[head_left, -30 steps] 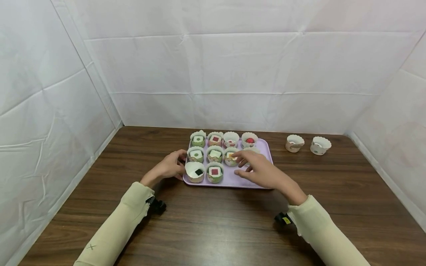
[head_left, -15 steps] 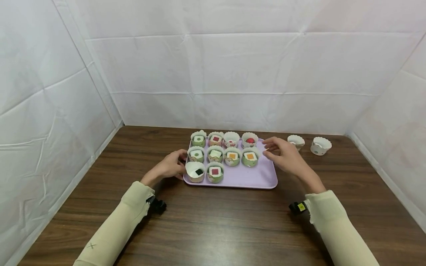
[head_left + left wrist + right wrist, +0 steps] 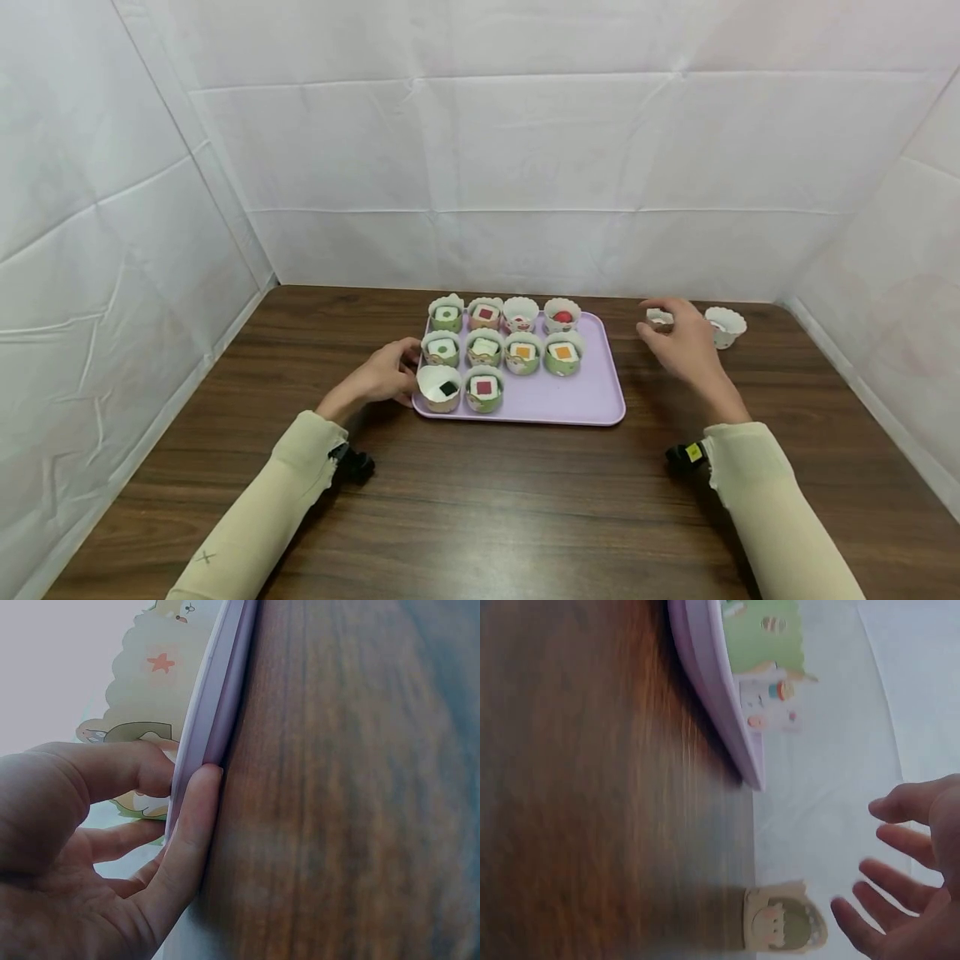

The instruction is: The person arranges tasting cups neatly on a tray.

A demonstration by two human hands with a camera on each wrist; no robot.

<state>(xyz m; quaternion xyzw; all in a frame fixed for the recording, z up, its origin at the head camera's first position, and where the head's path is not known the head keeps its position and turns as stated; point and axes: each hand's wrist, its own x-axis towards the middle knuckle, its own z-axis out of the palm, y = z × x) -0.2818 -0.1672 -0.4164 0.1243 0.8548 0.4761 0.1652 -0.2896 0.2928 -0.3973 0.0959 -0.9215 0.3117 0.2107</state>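
Observation:
A lilac tray [image 3: 577,400] lies on the table toward the back, bearing several scalloped paper cups [image 3: 484,392] in rows. Most cups hold a small white block with a green, red or orange centre; one shows a red ball [image 3: 562,317], another a black square. At the tray's left edge, my left hand [image 3: 382,371] pinches the rim between thumb and finger, as the left wrist view shows. My right hand [image 3: 682,346], fingers spread and slightly bent, hovers beside a paper cup [image 3: 784,919] right of the tray, partly hidden behind it in the head view.
Another paper cup [image 3: 726,327] stands farther right near the back edge. White sheeting [image 3: 480,167] walls the back and both sides of the brown wooden table [image 3: 480,500].
My right hand has moved right, from over the tray's cups to the loose cup beyond it, uncovering the cups with orange-centred blocks. My left hand stays at the tray's left edge.

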